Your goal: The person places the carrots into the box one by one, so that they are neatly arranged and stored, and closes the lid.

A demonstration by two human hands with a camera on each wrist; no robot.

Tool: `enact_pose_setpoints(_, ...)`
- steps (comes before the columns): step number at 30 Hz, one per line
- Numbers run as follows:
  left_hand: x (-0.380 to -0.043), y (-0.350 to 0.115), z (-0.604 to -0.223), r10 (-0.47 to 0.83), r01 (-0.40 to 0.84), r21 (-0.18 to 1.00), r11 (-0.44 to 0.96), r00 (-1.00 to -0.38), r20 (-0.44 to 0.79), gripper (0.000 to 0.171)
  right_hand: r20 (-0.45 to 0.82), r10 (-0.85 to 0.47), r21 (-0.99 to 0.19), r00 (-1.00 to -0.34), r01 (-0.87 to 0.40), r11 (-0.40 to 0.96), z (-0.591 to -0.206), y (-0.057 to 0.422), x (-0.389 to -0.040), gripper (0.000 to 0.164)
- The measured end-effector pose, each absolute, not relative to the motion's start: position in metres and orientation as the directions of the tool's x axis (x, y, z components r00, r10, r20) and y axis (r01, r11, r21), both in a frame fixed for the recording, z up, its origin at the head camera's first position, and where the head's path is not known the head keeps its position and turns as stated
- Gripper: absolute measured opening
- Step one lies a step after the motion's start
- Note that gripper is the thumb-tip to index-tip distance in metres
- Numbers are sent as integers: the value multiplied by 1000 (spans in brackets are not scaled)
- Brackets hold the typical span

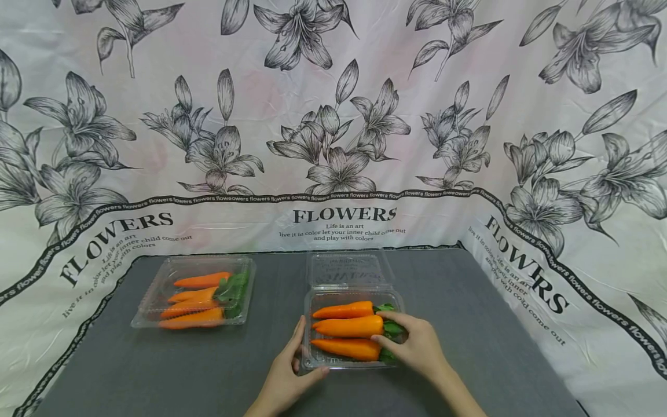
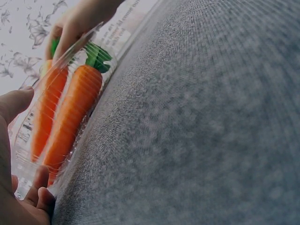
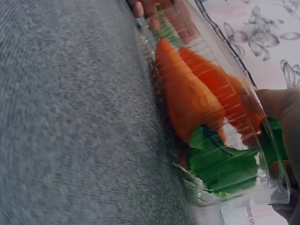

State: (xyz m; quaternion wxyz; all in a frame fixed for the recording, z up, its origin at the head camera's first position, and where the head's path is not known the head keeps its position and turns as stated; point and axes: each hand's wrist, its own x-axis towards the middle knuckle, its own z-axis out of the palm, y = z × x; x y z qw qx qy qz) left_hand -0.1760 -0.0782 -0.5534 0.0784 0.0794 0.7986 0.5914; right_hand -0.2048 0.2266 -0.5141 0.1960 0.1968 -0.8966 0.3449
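Note:
A clear plastic box (image 1: 307,301) stands on the grey table with its lid (image 1: 350,270) tipped back. Three orange carrots with green leafy tops lie in it side by side, points to the left. My right hand (image 1: 419,343) reaches over the box's right side and pinches the middle carrot (image 1: 346,327) by its thick end, just below the leaves. At the front left corner, my left hand (image 1: 289,365) holds the box, fingers along the left wall and thumb at the front rim. The front carrot (image 2: 75,115) shows through the ribbed wall in the left wrist view.
To the left stands another clear plastic box (image 1: 151,298), its lid down, with several orange carrots (image 1: 200,318) inside. Grey cloth (image 1: 271,289) covers the table. A white curtain (image 1: 312,174) printed with black lilies hangs along the back and both sides.

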Motion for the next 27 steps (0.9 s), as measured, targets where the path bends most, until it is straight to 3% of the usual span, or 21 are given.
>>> enact_pose_setpoints(11,-176,-79,-553,205,38,967,250,-979,-15,111,413,-266,-367,-871,-427,827,-511,216,-204,45)
enact_pose_setpoints(27,-176,-79,-555,207,46,963,265,-978,-11,111,431,-296,-322,-852,-452,832,-510,211,-201,47)
